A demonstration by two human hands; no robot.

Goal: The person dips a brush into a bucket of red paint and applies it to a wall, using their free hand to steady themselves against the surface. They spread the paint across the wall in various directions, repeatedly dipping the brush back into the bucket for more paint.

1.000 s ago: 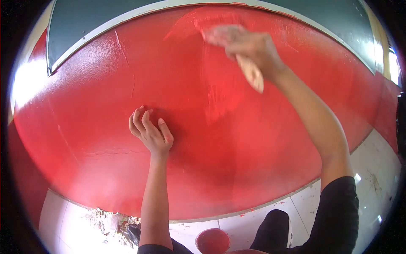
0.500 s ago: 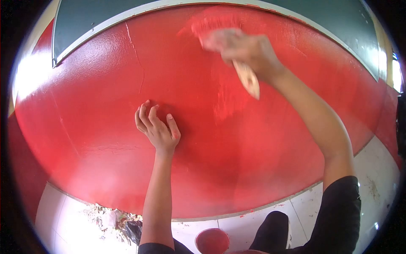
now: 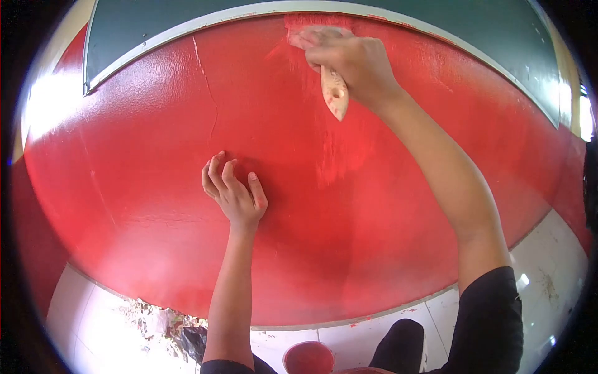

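My right hand (image 3: 358, 62) grips a wide paintbrush by its pale wooden handle (image 3: 335, 93); the bristles, coated red, press on the red wall (image 3: 293, 187) just under the metal frame (image 3: 261, 7) of a dark green board. Red paint smears mark my fingers and the brush. Lower and to the left, my left hand (image 3: 237, 193) rests against the wall with its fingers apart and bent, holding nothing. Fresh-looking streaks run down the wall below the brush.
A round container of red paint (image 3: 309, 358) stands on the white tiled floor (image 3: 280, 338) at the bottom. Left of it lie scattered scraps (image 3: 149, 321) and a black plastic bag (image 3: 194, 341). My dark-clad knee (image 3: 398, 346) is right of the container.
My right hand and the brush have moved up and left, closer to the board's frame. The handle is now more upright. My left hand stays at its place on the wall.
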